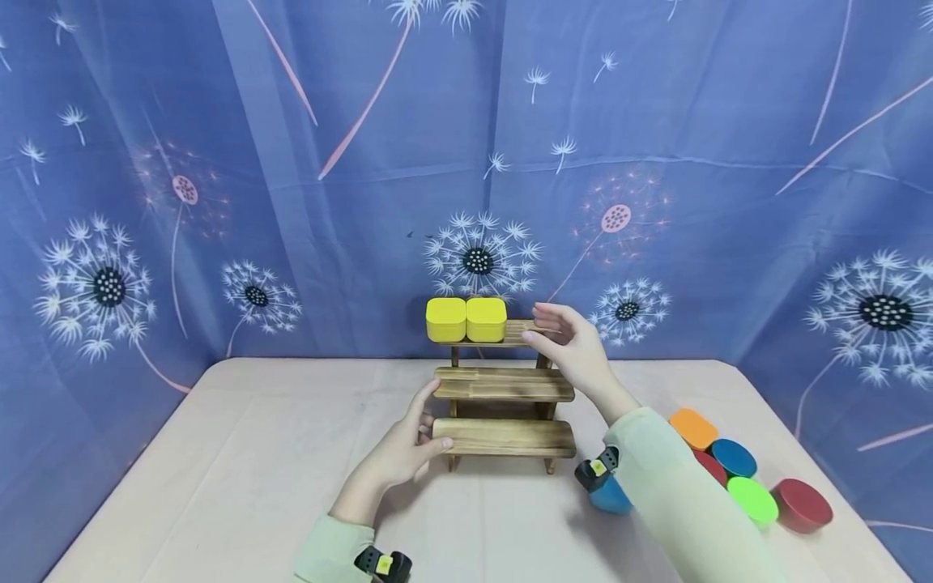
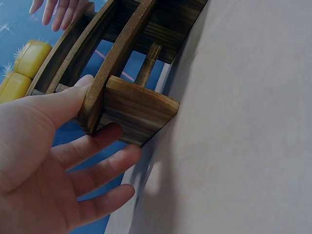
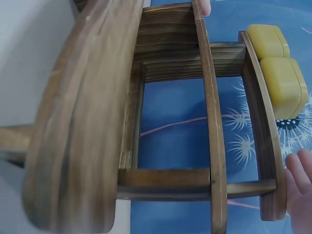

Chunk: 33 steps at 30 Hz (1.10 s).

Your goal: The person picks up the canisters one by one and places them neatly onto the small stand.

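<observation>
A three-step wooden display stand (image 1: pixel 503 437) is on the table, with two yellow rounded-square blocks (image 1: pixel 446 321) side by side on the left part of its top step. My left hand (image 1: pixel 399 453) holds the stand's left end, the thumb on the bottom step. In the left wrist view the index finger (image 2: pixel 105 136) bends below the thumb by the side support, while the other fingers extend loosely. My right hand (image 1: pixel 576 348) is at the top step's right end, fingers gently bent, nothing held. Whether it touches the wood is unclear.
Right of the stand lie several coloured blocks: orange (image 1: pixel 694 428), dark blue (image 1: pixel 733 458), green (image 1: pixel 753 501) and dark red (image 1: pixel 803 505) ones. A blue block (image 1: pixel 611 495) is partly hidden beneath my right sleeve. Blue dandelion-print cloth (image 1: pixel 364 243) hangs behind the table.
</observation>
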### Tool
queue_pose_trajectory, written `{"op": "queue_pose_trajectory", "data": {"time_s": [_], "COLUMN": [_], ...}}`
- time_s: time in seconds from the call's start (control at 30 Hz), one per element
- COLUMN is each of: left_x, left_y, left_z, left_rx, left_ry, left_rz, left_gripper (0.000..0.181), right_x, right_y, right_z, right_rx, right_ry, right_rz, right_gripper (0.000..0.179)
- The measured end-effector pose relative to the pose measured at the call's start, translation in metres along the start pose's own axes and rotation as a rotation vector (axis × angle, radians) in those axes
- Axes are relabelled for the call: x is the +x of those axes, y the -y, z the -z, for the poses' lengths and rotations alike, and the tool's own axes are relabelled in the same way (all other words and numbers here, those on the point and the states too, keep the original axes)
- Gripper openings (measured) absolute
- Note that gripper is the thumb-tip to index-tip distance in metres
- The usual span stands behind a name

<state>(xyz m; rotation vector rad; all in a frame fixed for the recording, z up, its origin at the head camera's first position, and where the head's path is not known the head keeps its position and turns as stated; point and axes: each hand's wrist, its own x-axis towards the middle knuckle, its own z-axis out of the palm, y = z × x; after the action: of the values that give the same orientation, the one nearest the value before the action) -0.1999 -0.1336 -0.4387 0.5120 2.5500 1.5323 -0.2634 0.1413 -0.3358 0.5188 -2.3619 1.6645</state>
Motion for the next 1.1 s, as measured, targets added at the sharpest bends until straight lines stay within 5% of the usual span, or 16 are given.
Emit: {"op": "queue_pose_trajectory", "data": {"time_s": [0.47,1.1], "left_x": [-0.002,-0.001], "left_y": [-0.002,0.0], "left_z": [-0.002,-0.001], "left_rx": [0.0,0.037], "left_ry": [0.009,-0.029], "left_rz": [0.004,0.005], "left_gripper": [0.088,0.088], "right_x": [-0.024,-0.056], "right_y": [-0.002,-0.006], "right_z": [0.019,0.041], "right_rx": [-0.05,-0.174], "right_ry": [-0.013,0.085], "right_rz": [0.016,0.027], "right_gripper": [0.045,0.04]}}
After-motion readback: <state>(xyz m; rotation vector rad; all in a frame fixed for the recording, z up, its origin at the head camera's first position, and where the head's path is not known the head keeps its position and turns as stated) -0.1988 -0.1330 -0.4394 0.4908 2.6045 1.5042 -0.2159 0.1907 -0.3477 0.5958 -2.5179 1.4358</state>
